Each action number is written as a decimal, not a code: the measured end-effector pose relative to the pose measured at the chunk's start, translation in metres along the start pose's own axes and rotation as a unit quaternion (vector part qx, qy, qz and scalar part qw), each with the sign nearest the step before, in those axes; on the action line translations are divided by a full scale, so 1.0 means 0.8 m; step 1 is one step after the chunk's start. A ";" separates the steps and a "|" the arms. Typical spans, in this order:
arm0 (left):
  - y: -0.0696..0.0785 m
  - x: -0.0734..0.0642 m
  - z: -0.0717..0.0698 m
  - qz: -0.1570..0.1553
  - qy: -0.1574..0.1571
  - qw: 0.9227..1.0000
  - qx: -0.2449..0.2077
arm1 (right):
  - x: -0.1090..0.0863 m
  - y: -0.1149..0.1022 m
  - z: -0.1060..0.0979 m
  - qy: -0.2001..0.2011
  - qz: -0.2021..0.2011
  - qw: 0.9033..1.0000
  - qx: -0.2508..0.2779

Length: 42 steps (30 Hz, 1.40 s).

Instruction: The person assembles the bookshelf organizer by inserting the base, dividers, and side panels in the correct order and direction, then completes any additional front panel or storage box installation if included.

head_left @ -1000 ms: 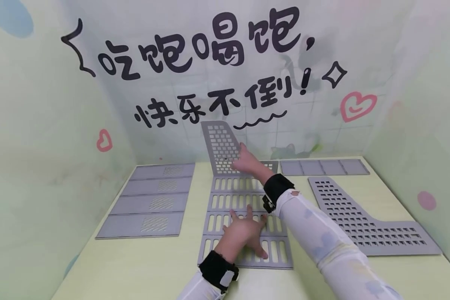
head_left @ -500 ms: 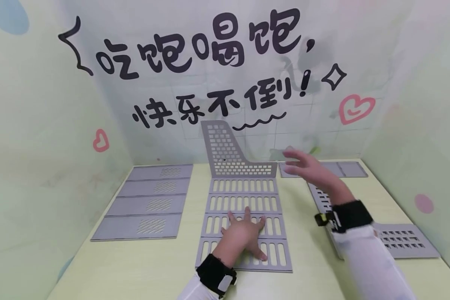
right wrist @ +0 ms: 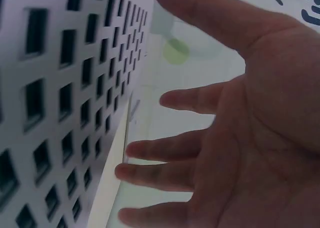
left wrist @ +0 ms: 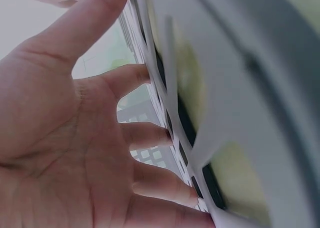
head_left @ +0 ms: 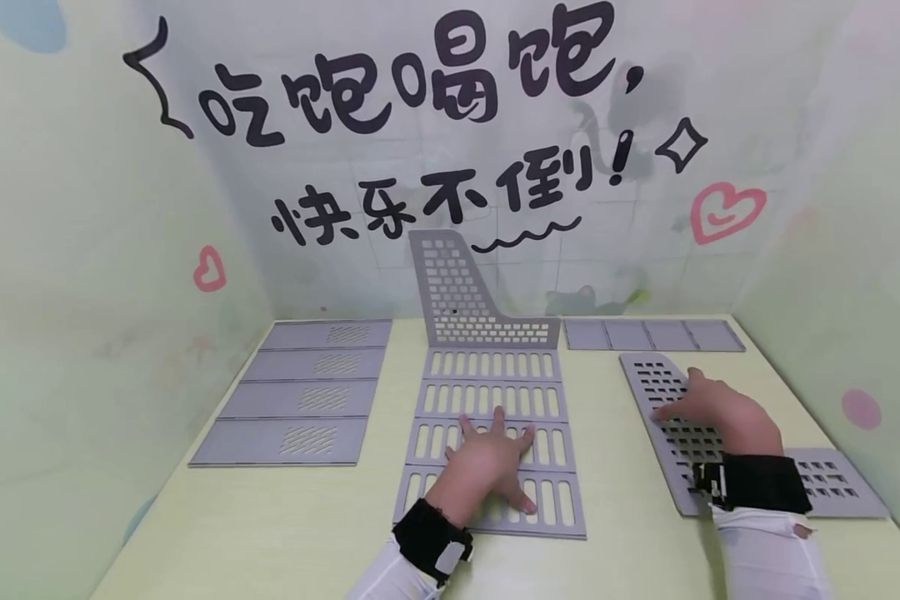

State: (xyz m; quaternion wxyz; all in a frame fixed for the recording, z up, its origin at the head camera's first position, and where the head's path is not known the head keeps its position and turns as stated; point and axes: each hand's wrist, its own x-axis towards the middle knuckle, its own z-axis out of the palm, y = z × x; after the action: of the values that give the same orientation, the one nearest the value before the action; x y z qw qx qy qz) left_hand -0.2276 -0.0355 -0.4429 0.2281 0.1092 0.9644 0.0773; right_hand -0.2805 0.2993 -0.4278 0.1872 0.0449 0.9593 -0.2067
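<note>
My left hand [head_left: 483,471] rests with spread fingers on a grey slotted panel [head_left: 494,382] lying flat, scored into several strips. In the left wrist view the fingertips [left wrist: 187,193] touch its slotted surface. At its far end a grey L-shaped panel [head_left: 487,321] with small holes stands up against the back wall, untouched by either hand. My right hand [head_left: 727,412] is over another L-shaped perforated panel [head_left: 843,483] on the right. The right wrist view shows straight, spread fingers [right wrist: 165,148] beside the perforated panel [right wrist: 75,87]; whether the thumb touches it, I cannot tell.
On the left lies a grey panel [head_left: 322,396] of several strips with slanted slits. A narrow plain panel [head_left: 652,335] lies at the back right. Printed walls [head_left: 450,150] enclose the pale table [head_left: 270,533] at the back and both sides.
My right hand has let go of the upright L-shaped panel and moved right and toward me, over the other L-shaped panel. The upright panel stays standing. My left hand has kept its place.
</note>
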 end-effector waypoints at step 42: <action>0.000 0.009 0.002 0.000 -0.014 1.000 -0.007 | 0.000 -0.019 0.011 -0.033 0.047 0.998 -0.028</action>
State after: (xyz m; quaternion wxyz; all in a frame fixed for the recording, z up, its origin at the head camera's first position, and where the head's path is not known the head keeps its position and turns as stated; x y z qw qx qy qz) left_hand -0.2329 -0.0338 -0.4475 0.2425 0.1089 0.9605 0.0828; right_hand -0.2801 0.2819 -0.4296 0.2296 0.0773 0.9549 -0.1718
